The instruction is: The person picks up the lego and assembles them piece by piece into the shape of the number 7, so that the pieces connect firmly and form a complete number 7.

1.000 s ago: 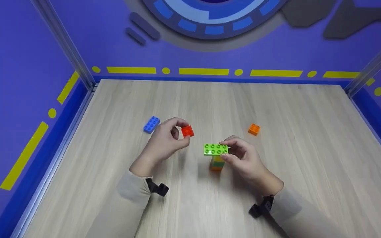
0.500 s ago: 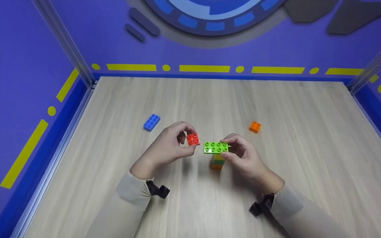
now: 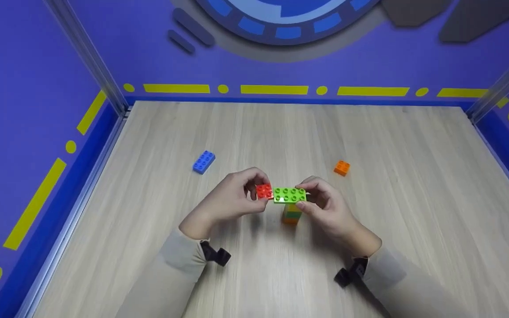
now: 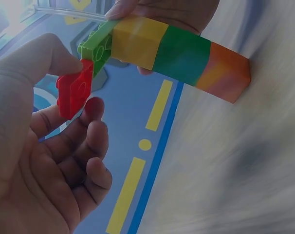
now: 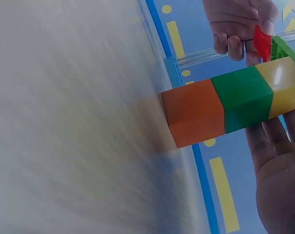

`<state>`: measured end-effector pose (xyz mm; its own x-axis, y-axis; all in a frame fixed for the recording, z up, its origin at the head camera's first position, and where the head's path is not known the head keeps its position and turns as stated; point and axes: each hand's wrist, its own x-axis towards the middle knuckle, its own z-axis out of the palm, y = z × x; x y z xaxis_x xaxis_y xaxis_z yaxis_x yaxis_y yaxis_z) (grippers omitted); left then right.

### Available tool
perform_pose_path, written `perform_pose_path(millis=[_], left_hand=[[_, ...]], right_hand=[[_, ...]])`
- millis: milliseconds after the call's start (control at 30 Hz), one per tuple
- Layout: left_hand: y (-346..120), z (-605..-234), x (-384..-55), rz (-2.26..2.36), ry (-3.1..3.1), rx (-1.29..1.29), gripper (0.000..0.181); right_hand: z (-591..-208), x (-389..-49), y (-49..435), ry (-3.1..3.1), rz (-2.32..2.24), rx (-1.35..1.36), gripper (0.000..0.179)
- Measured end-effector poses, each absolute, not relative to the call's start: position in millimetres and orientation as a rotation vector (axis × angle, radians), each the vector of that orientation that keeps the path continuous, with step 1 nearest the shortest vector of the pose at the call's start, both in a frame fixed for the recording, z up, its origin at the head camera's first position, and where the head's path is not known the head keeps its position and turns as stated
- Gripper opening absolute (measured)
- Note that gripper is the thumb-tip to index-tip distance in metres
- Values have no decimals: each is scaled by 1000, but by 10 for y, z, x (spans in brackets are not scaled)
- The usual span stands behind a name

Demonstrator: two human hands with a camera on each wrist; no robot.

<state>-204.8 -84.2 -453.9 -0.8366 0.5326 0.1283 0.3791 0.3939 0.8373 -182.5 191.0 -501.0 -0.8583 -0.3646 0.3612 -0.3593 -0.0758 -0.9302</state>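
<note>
Thumb and fingers of my left hand (image 3: 226,201) pinch a thin red two-by-two toy brick (image 3: 264,191), its studs facing up. It meets the left end of a flat light green brick (image 3: 289,194) in the head view. That light green brick caps a small tower of yellow (image 4: 139,43), dark green (image 5: 242,101) and orange (image 5: 193,114) bricks, and juts out to the tower's left. My right hand (image 3: 336,216) grips the right end of the light green brick, fingers behind and thumb in front. In the head view the light green brick hides much of the tower.
A blue brick (image 3: 204,162) lies on the wooden table (image 3: 254,274) beyond my left hand. Farther right, an orange two-by-two brick (image 3: 342,168) lies beyond my right hand. Purple-blue panels (image 3: 263,70) enclose the table at the back and sides.
My left hand has brought the red brick rightward and nearer to me, up to the light green brick's left end. My right hand keeps its grip and has barely moved.
</note>
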Motion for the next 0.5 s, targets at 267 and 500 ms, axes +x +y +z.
perform_pose_path(millis=[267, 500], left_hand=[[-798, -4645, -2055, 1611, 2283, 709, 27], [-775, -4740, -2071, 1770, 2130, 573, 30]], right_hand=[[-5015, -1829, 1913, 2116, -2166, -835, 31], [-5006, -1830, 1907, 2118, -2162, -814, 31]])
